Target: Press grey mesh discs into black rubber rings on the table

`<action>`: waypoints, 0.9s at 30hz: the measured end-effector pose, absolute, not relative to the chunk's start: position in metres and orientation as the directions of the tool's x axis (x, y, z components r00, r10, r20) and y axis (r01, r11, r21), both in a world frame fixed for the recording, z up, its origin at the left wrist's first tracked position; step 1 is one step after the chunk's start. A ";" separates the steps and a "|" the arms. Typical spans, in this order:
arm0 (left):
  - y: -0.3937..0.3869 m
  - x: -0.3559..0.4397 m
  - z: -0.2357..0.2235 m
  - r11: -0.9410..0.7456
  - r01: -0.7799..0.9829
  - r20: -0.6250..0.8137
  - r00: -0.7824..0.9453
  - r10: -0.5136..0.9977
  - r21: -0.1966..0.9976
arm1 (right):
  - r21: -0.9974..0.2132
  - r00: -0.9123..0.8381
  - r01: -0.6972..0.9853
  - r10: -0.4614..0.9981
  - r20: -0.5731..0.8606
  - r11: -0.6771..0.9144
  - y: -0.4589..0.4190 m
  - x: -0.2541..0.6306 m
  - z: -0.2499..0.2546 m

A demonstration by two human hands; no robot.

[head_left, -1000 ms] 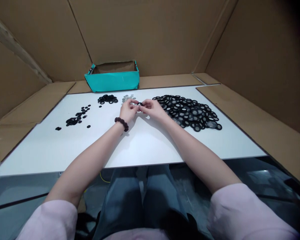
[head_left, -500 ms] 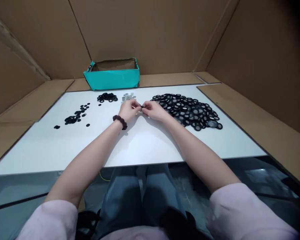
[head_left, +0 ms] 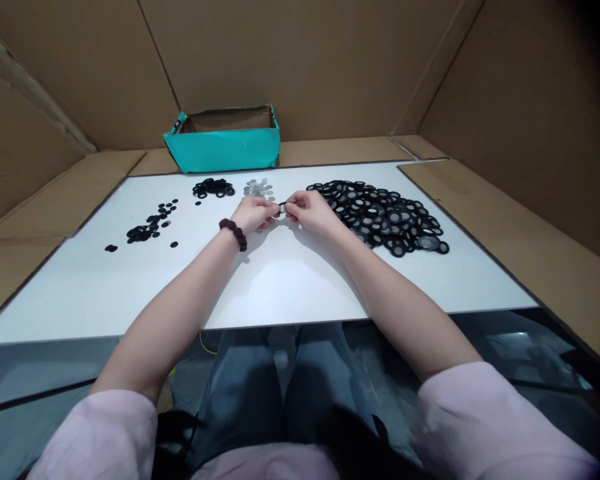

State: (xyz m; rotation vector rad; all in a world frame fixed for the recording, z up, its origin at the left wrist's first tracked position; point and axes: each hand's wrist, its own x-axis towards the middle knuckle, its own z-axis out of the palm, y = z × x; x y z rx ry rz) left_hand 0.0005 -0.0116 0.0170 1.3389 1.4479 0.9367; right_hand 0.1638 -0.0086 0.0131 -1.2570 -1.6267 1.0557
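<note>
Between my two hands is a small black ring (head_left: 282, 204), its middle pale. My left hand (head_left: 255, 213) pinches its left side with thumb and fingertips, while my right hand (head_left: 309, 209) grips the right side. Fingertips cover part of the ring. Just right of my right hand spreads a large heap of black rings with grey centres (head_left: 380, 215). Behind my left hand lie loose translucent grey discs (head_left: 258, 188). Further left is a small pile of black rings (head_left: 213, 187), with scattered small black discs (head_left: 141, 233) nearer the left edge.
A teal box (head_left: 225, 150) with a brown inside stands behind the white table (head_left: 280, 287). Tall cardboard panels (head_left: 330, 67) enclose the back and sides. The table's front edge runs just above my knees.
My hands have turned the ring so that its round outline shows more, and the left fingers have shifted on it. The camera view has tilted slightly downward.
</note>
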 end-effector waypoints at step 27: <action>-0.020 0.010 0.030 0.209 0.224 -0.196 -0.078 0.977 0.952 | -0.968 -0.135 0.249 0.991 0.001 0.035 -0.016 0.159 0.025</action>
